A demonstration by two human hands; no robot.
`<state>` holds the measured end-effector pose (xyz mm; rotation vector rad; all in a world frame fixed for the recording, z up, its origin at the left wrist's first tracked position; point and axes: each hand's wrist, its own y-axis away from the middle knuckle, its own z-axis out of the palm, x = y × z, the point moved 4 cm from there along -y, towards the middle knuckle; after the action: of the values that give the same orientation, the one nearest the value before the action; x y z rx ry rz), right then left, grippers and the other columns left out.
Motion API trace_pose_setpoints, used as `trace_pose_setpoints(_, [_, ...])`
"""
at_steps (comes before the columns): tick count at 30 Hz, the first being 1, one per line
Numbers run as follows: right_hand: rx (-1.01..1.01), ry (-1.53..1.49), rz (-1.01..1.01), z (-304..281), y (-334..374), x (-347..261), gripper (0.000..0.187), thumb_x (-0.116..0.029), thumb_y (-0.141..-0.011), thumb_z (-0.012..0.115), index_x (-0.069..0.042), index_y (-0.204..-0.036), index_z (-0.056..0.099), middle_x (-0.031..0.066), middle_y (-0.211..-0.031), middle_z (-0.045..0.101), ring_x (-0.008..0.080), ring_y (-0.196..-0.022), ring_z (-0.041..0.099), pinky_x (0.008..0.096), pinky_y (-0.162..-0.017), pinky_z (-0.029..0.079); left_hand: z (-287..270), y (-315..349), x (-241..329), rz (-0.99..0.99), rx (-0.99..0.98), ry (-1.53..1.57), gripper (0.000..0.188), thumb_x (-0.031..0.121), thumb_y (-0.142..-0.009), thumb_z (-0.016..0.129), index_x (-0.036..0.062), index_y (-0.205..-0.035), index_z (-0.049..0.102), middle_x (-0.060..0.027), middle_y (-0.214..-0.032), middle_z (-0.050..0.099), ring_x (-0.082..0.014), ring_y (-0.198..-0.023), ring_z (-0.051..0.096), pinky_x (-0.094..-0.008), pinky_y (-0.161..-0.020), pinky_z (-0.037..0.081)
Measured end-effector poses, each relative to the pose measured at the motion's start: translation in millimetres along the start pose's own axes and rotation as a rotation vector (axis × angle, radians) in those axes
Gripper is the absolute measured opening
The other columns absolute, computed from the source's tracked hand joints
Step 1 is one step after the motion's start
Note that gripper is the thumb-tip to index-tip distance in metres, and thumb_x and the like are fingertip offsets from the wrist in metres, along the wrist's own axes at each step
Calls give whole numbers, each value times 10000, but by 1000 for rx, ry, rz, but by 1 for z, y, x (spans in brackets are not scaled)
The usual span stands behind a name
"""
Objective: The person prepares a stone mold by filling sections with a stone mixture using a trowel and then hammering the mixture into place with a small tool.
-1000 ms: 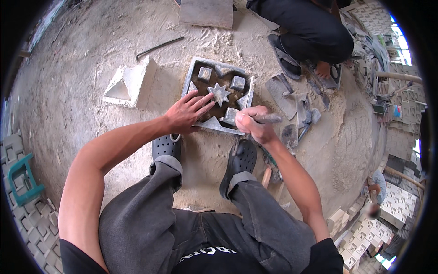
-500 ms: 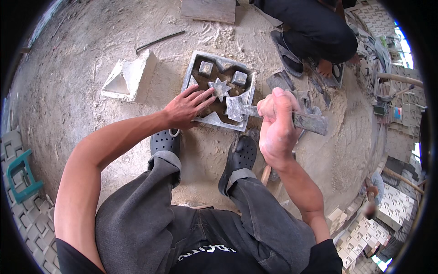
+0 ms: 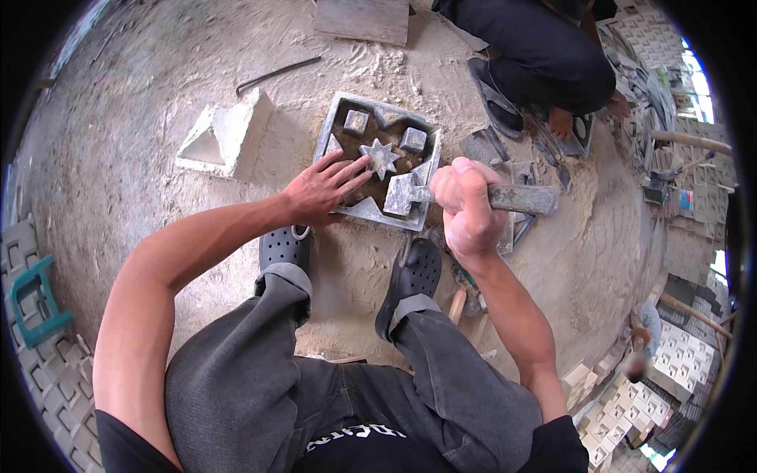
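Observation:
A square grey mould lies on the dusty ground between and beyond my feet. Inside it are a star-shaped block, two small cube blocks, triangular pieces along the edges and brown sandy material. My left hand rests with fingers spread over the mould's near left side, fingertips close to the star. In my right hand a hammer is gripped by its handle. The hammer's dusty head is over the mould's near right corner; whether it touches is unclear.
A white cast block with a hollow sits left of the mould, below a bent metal rod. A board lies beyond. Another person crouches at far right near scattered tools. A teal stool stands far left; patterned blocks are stacked lower right.
The hammer has shifted slightly left and its handle has levelled out, with my right hand moving a little left. My left hand stays nearly in place.

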<state>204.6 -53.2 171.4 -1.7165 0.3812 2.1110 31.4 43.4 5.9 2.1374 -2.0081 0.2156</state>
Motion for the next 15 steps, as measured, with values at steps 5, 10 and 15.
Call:
trace_pose_setpoints(5, [16,-13,47,6,-2,0,432,-105,-1013,496,-96,-604,358,-28,-534,344,100,-477,275,314,-523,302,-1,-2,1,-33,-52,28,1101,452,-725,802,71,-1590,237,-171,-1653,216,-260,-1450,364,-468,-1254,152])
trace_pose_setpoints(10, [-4,105,7,10,-10,0,388,-122,-977,625,-71,-619,485,-49,-590,443,43,-543,370,277,-503,308,-2,-3,1,-30,-59,30,1106,458,-724,805,68,-1589,237,-173,-1650,222,-259,-1454,360,-472,-1253,149])
trace_pose_setpoints(15, [-83,212,69,-4,-11,44,436,-115,-953,663,-63,-565,470,-73,-553,432,12,-545,377,266,-472,272,-3,-7,3,-30,-60,28,1109,478,-725,803,62,-1586,241,-173,-1650,223,-259,-1457,360,-473,-1255,147])
